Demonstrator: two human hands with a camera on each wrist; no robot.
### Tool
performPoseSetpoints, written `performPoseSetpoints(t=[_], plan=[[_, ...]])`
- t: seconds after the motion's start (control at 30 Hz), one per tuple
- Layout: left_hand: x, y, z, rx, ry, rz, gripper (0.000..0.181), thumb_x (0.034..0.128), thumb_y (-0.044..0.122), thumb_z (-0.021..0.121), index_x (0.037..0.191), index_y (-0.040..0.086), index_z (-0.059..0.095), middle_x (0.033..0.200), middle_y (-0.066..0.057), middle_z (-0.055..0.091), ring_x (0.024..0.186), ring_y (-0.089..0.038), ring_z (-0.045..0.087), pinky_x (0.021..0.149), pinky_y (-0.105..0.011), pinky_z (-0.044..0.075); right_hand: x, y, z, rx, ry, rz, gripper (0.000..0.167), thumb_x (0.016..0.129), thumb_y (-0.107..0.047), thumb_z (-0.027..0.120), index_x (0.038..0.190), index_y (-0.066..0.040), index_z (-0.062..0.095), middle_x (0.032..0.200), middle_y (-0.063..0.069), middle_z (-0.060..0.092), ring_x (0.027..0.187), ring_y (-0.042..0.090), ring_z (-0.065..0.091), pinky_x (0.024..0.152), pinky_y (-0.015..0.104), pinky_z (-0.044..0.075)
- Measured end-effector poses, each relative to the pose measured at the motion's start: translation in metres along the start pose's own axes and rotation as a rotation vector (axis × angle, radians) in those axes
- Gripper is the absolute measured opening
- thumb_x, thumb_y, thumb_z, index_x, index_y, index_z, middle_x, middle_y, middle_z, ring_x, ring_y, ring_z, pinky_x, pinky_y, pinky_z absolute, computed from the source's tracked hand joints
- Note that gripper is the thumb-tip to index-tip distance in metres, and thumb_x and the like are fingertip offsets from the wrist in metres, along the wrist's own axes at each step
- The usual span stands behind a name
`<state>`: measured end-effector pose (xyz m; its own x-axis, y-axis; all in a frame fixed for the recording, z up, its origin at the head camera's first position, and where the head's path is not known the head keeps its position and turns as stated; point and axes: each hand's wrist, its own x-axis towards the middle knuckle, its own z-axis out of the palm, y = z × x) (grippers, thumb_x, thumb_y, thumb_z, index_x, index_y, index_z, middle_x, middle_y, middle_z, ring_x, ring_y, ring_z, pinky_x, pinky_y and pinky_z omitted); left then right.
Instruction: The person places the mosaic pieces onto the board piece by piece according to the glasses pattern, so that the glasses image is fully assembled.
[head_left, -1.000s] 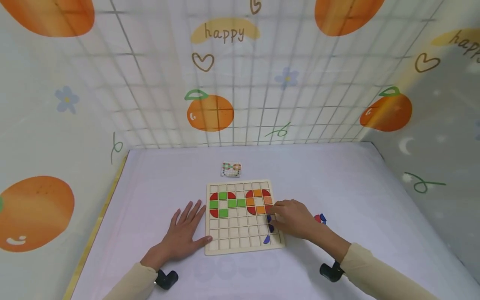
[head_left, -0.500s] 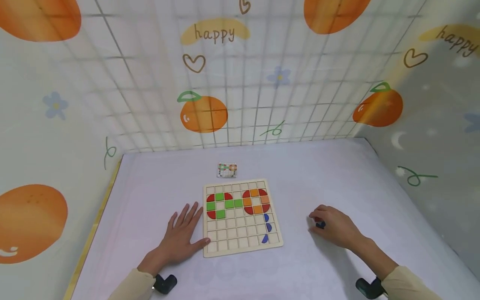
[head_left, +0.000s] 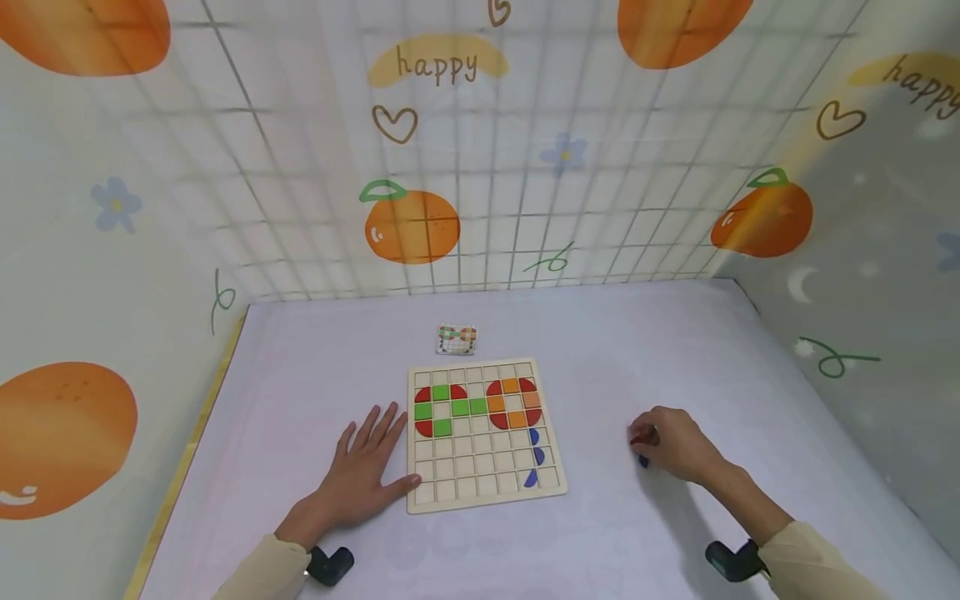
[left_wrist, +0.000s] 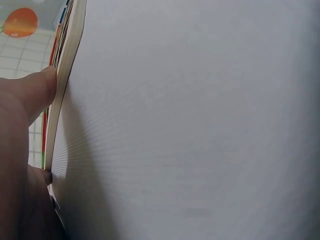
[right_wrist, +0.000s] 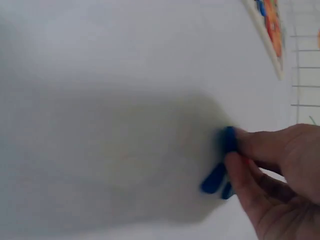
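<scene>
A wooden grid board (head_left: 487, 492) lies flat on the table. Red quarter-rounds (head_left: 423, 428) and green squares (head_left: 478, 406) form a ring and bar at its upper left; red and orange pieces (head_left: 517, 419) form a ring at the right. Three blue pieces (head_left: 538, 456) run down the right side. My left hand (head_left: 362, 479) rests spread beside the board, thumb tip on its left edge. Right of the board, my right hand (head_left: 671, 442) pinches a blue piece (right_wrist: 229, 139) between thumb and finger. Other blue pieces (right_wrist: 214, 179) and a bit of red show by the fingertips, partly hidden.
A small pattern card (head_left: 457, 339) lies behind the board. The white tabletop (head_left: 600, 350) meets patterned cloth walls (head_left: 487, 167) at the back and sides. A yellow strip (head_left: 187, 450) runs along the left edge.
My right hand has left the board's right edge and moved right to the loose pieces, uncovering the blue pieces on the board. My left hand stays in place.
</scene>
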<state>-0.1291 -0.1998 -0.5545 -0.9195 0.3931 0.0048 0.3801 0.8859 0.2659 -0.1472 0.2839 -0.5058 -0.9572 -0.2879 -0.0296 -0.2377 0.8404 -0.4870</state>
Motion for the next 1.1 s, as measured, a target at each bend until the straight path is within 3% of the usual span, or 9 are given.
performPoseSetpoints(t=[0.13, 0.27, 0.37, 0.47, 0.73, 0.9, 1.1], plan=[[0.000, 0.000, -0.002, 0.003, 0.001, -0.003, 0.097, 0.0868, 0.071, 0.053, 0.158, 0.012, 0.023, 0.164, -0.008, 0.011, 0.149, -0.033, 0.004, 0.115, -0.060, 0.004, 0.013, -0.009, -0.008, 0.026, -0.043, -0.053, 0.012, 0.079, 0.003, 0.078, 0.087, -0.004, 0.074, 0.079, -0.004, 0.065, 0.071, 0.010, 0.057, 0.060, 0.026, 0.051], [-0.003, 0.001, -0.002, -0.003, 0.004, -0.005, 0.097, 0.0869, 0.071, 0.054, 0.157, 0.012, 0.023, 0.164, -0.009, 0.012, 0.149, -0.033, 0.005, 0.115, -0.060, 0.005, 0.033, -0.029, -0.005, 0.088, -0.080, -0.040, 0.008, 0.084, -0.002, 0.076, 0.087, -0.008, 0.072, 0.077, -0.005, 0.063, 0.070, 0.012, 0.056, 0.060, 0.026, 0.052], [-0.004, 0.001, -0.002, -0.019, 0.013, 0.001, 0.096, 0.0872, 0.069, 0.055, 0.157, 0.011, 0.024, 0.163, -0.010, 0.014, 0.149, -0.034, 0.005, 0.114, -0.061, 0.005, 0.050, -0.050, 0.006, 0.145, -0.094, -0.006, 0.008, 0.085, -0.008, 0.077, 0.087, -0.012, 0.071, 0.078, -0.006, 0.064, 0.072, 0.014, 0.056, 0.061, 0.025, 0.052], [-0.003, 0.000, -0.002, -0.034, 0.023, 0.009, 0.095, 0.0872, 0.067, 0.057, 0.157, 0.010, 0.025, 0.163, -0.011, 0.015, 0.148, -0.035, 0.005, 0.114, -0.061, 0.005, 0.063, -0.071, 0.019, 0.179, -0.090, -0.020, 0.008, 0.084, -0.010, 0.077, 0.088, -0.013, 0.072, 0.080, -0.007, 0.063, 0.076, 0.015, 0.056, 0.062, 0.025, 0.052], [-0.001, 0.001, -0.004, -0.029, 0.005, 0.014, 0.095, 0.0877, 0.068, 0.055, 0.157, 0.011, 0.023, 0.163, -0.010, 0.015, 0.149, -0.034, 0.006, 0.114, -0.060, 0.005, 0.087, -0.121, 0.046, 0.257, -0.143, -0.188, 0.015, 0.090, -0.004, 0.070, 0.105, -0.005, 0.073, 0.081, -0.005, 0.060, 0.071, 0.013, 0.054, 0.061, 0.025, 0.050], [-0.001, 0.001, -0.004, -0.019, -0.018, -0.007, 0.096, 0.0879, 0.069, 0.054, 0.158, 0.012, 0.021, 0.164, -0.009, 0.012, 0.149, -0.033, 0.003, 0.115, -0.060, 0.004, 0.104, -0.143, 0.062, 0.330, -0.178, -0.233, 0.006, 0.088, -0.005, 0.072, 0.095, -0.006, 0.074, 0.081, -0.006, 0.067, 0.067, 0.009, 0.059, 0.062, 0.025, 0.052], [0.000, 0.002, -0.006, -0.030, -0.028, -0.010, 0.096, 0.0877, 0.069, 0.055, 0.158, 0.013, 0.021, 0.164, -0.008, 0.011, 0.149, -0.033, 0.003, 0.115, -0.060, 0.004, 0.121, -0.157, 0.077, 0.324, -0.207, -0.232, 0.002, 0.086, -0.005, 0.074, 0.088, -0.006, 0.075, 0.078, -0.006, 0.069, 0.067, 0.008, 0.059, 0.061, 0.024, 0.051]])
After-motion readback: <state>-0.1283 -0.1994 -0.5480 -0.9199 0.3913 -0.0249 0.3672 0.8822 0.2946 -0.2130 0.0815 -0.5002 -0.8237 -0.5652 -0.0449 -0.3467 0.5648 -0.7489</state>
